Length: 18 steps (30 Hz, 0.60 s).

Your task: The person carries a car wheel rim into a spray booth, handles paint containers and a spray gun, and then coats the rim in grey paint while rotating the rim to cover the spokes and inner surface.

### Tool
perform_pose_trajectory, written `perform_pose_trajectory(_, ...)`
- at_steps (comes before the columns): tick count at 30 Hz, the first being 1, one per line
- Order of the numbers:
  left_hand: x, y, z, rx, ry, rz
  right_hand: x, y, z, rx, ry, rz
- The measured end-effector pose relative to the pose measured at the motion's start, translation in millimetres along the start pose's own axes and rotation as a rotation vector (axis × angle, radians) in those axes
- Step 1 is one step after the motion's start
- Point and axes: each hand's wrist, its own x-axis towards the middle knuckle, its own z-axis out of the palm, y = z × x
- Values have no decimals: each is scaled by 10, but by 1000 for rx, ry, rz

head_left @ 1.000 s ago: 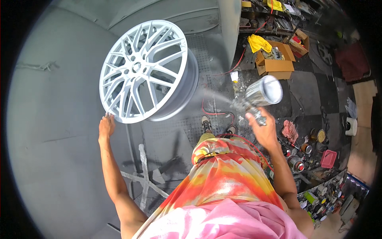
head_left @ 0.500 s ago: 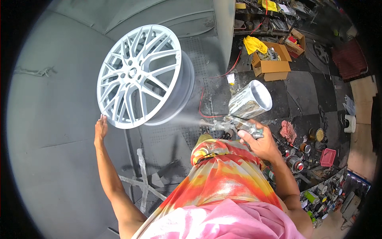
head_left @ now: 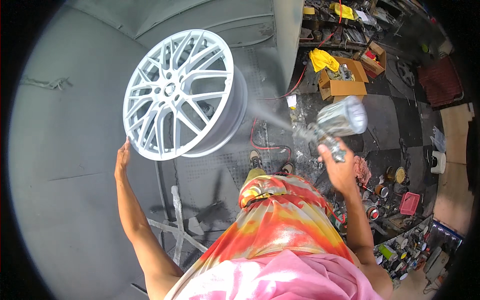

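Observation:
A white multi-spoke car wheel rim (head_left: pixel 168 90) stands tilted at the upper left, its face toward me and its grey-white barrel to the right. At its lower left edge, my left hand (head_left: pixel 122 157) has its fingers stretched up, the tips at or touching the rim; exact contact is hard to tell. My right hand (head_left: pixel 338 167) grips a paint spray gun (head_left: pixel 321 137), stained with paint. On the gun sits a tilted paint cup (head_left: pixel 342 117), white-streaked and blurred by motion. A pale mist leaves the nozzle toward the barrel's right side.
A red air hose (head_left: pixel 272 147) runs over the dark floor. Beyond it stands a cardboard box (head_left: pixel 348 89) with a yellow cloth (head_left: pixel 323 60). Paint tins (head_left: pixel 400 175), a pink basket (head_left: pixel 409 203) and several bottles crowd the right. A wrapped stand leg (head_left: pixel 178 220) lies below the rim.
My right hand has carried the spray gun up and to the right, tilting it, and the mist now reaches higher on the barrel. My left hand has shifted slightly up at the rim's edge.

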Motion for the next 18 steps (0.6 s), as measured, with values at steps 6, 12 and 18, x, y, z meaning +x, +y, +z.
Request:
perform_pose_trajectory(6, 246, -364, -44, -134, 24, 85, -187, 189, 273, -28, -401, 149)
perform_pose_trajectory(12, 288, -173, 78, -178, 30, 72, 238, -74, 242, -212, -105, 16)
perform_pose_trajectory(18, 321, -384, -21, -108, 121, 232, 490, -675, 396, -124, -51, -130)
